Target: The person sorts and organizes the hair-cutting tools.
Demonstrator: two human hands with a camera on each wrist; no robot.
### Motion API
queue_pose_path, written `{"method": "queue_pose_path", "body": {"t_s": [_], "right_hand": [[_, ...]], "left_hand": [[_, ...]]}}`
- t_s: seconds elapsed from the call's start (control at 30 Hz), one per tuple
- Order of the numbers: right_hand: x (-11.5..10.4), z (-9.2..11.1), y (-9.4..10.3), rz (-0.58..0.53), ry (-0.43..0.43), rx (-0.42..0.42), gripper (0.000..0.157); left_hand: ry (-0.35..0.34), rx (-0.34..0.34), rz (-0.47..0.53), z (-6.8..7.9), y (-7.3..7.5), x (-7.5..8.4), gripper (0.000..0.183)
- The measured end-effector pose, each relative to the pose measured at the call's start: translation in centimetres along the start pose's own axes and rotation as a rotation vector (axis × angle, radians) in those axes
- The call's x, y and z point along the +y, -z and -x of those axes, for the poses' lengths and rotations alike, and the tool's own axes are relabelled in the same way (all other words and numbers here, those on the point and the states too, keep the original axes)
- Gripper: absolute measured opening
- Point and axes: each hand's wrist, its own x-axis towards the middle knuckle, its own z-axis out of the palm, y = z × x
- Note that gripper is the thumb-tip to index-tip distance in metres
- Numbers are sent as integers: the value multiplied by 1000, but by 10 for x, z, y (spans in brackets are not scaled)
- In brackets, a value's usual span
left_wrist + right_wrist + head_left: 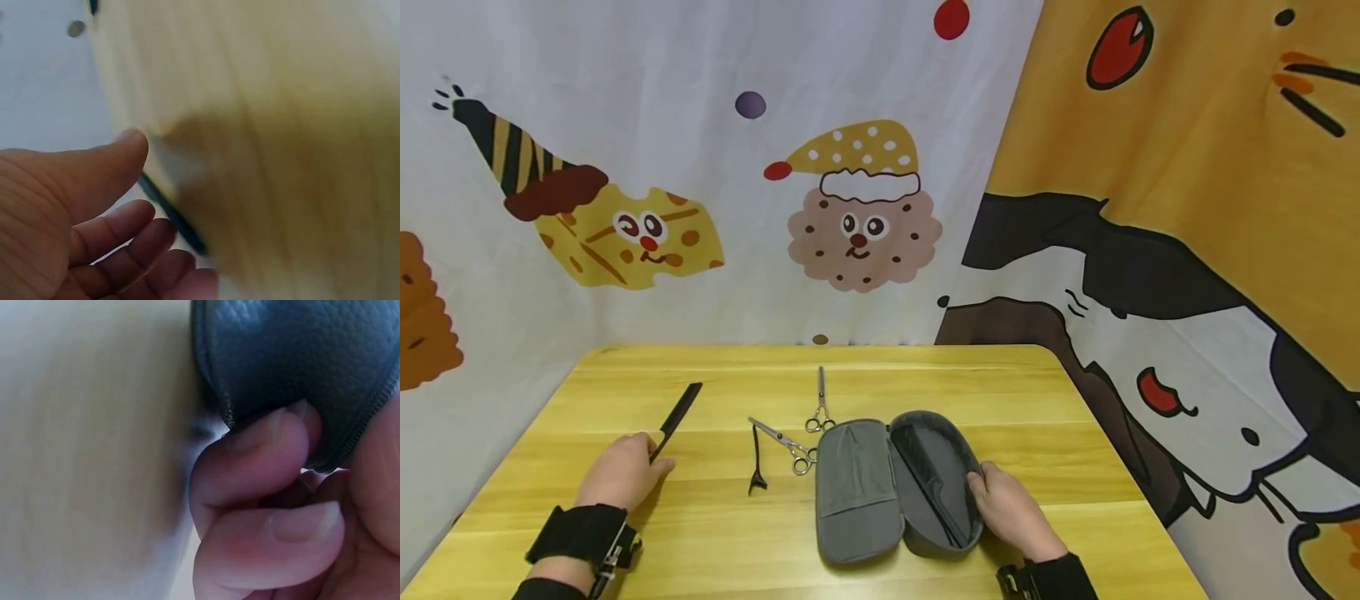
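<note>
In the head view my left hand [623, 473] is at the near end of a black comb [681, 408] on the left of the table. The left wrist view shows the thumb and fingers [140, 250] of that hand apart, with the dark comb handle [172, 212] just past their tips. My right hand [1011, 508] grips the right rim of a grey zippered case [859, 475], which lies unfolded. Up close, fingertips [256, 437] press against its grained, dark outer wall [294, 356]. Another black comb [917, 467] lies in the case's deeper right half.
Left of the case lie a pair of scissors [781, 437] and a black hair clip [757, 467]. A second pair of scissors [822, 400] points toward the back edge of the wooden table [715, 533]. A cartoon-printed curtain [685, 50] hangs behind.
</note>
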Motion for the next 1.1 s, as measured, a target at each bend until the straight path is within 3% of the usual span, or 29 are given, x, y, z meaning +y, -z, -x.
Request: {"method": "queue_pose_path", "body": {"t_s": [0.23, 0.4, 0.6, 0.87, 1.0, 1.1], "right_hand": [[0, 2, 0, -9, 3, 4, 38], [-1, 2, 1, 1, 2, 9, 41], [-1, 3, 2, 6, 9, 20, 35], [-1, 2, 0, 8, 15, 15, 37], [-1, 3, 1, 3, 17, 17, 32], [0, 4, 2, -5, 21, 23, 29]], "left_hand": [[6, -24, 51, -10, 3, -10, 25], [-22, -97, 89, -16, 6, -16, 41], [-55, -154, 119, -20, 8, -19, 42], [-74, -100, 145, 1, 10, -3, 37], [-10, -80, 267, 14, 7, 13, 21], [11, -80, 413, 22, 0, 28, 21]]}}
